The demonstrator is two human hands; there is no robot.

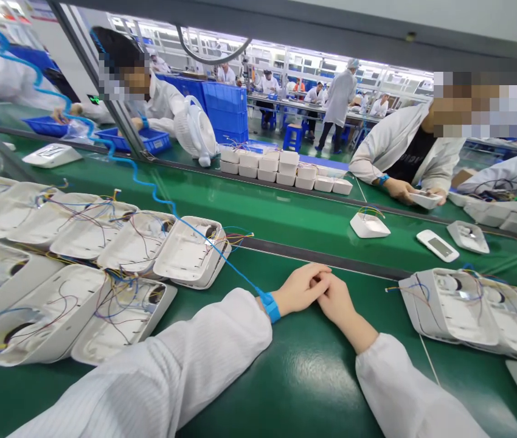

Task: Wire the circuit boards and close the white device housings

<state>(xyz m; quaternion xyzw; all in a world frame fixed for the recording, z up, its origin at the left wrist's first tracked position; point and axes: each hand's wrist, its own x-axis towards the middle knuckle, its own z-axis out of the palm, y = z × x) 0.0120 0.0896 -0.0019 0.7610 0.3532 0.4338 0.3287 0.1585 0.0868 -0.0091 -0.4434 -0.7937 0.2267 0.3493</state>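
My left hand (301, 288) and my right hand (335, 299) rest together on the green bench (304, 389), fingers folded in against each other. Both are closed, and no object shows in them. A blue wrist strap (270, 306) circles my left wrist, its coiled blue cord (149, 182) running up to the left. Nearest my left hand is a white plastic housing (190, 252) with a dark round part and loose coloured wires. To the right of my right hand stand more white housings (445, 310), also with wires hanging out.
Rows of wired white housings (80, 231) cover the bench at left. Beyond a dark rail (313, 264), a green belt carries a small white casing (370, 225) and a white unit with a screen (437, 245). Small white casings (267, 167) are stacked opposite. Two co-workers sit across.
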